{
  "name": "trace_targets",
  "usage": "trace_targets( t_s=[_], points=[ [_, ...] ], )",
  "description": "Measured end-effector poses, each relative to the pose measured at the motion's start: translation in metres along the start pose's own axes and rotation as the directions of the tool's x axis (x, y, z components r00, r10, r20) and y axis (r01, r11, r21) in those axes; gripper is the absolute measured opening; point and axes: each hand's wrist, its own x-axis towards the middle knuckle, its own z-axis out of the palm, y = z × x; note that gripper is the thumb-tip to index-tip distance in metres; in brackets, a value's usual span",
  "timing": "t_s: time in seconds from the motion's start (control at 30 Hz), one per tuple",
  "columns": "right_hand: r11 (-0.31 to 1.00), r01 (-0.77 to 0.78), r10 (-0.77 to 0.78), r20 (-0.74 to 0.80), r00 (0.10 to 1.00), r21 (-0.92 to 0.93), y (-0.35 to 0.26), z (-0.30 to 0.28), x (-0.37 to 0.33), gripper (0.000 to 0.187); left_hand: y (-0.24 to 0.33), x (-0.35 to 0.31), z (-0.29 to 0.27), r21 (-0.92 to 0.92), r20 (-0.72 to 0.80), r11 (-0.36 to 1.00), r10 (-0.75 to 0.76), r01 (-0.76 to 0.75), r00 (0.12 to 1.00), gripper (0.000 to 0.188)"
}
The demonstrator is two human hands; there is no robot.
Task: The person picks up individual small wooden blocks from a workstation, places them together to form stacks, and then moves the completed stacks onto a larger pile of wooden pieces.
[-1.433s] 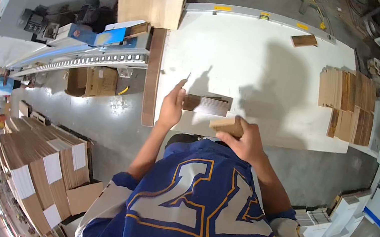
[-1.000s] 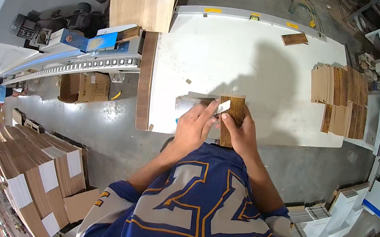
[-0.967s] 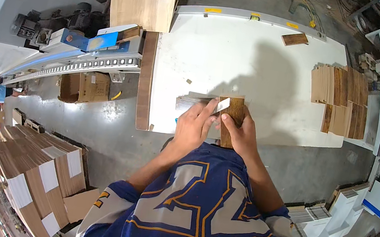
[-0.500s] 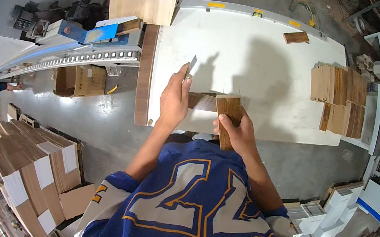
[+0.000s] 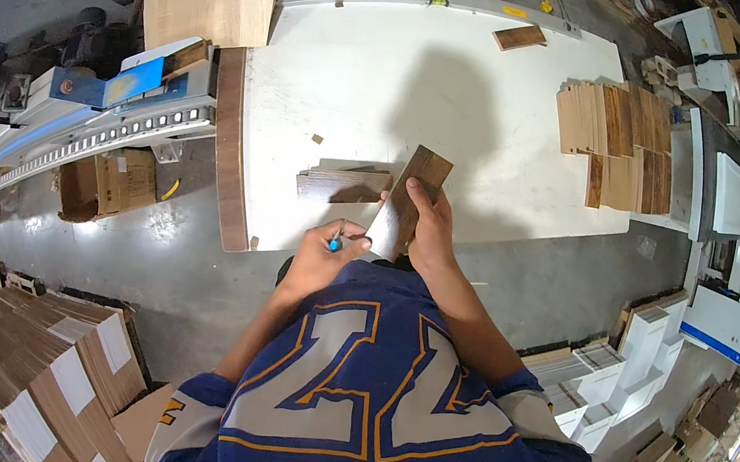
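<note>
Plank [image 5: 414,201], in right fingers [image 5: 441,208], near left fingers [image 5: 348,226]

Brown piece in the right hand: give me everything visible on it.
The brown piece is a flat, narrow rectangle, wood-like, with a dark grained face and a bright glare over its lower left part. It is held slantwise at the near edge of the white table, far end leaning to the right. The right hand grips it from the right, thumb on the face. The left hand is at its lower left edge; contact there is unclear. Its underside is hidden.
</note>
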Motion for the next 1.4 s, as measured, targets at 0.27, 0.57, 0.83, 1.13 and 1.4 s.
trace_targets(
  t_s=[0.27,0.57,0.83,1.13,1.4],
  points=[
    [0.929,0.234,-0.225,0.064,0.972,-0.288,-0.011,0.008,-0.008,0.034,0.033,0.0,-0.018,0.29,-0.114,0.925,0.29,-0.247,0.95,0.039],
    [0.695,0.418,-0.376,0.2,0.905,-0.584,-0.033,0.037,-0.036,0.04,0.113,0.014,-0.003,0.619,-0.09,0.713,0.48,-0.328,0.873,0.049],
    [0.677,0.423,-0.382,0.205,0.901,-0.602,-0.038,0.035,-0.043,0.041,0.114,0.014,0.001,0.651,-0.083,0.687,0.488,-0.324,0.869,0.047],
    [0.686,0.352,-0.283,0.212,0.935,-0.637,-0.041,0.016,-0.035,0.041,0.109,0.027,0.006,0.644,-0.054,0.684,0.486,-0.342,0.872,0.047],
    [0.829,0.186,-0.126,0.147,0.981,-0.527,-0.053,0.014,-0.035,0.039,0.105,0.05,0.005,0.592,-0.161,0.732,0.519,-0.338,0.84,0.044]
  ],
)
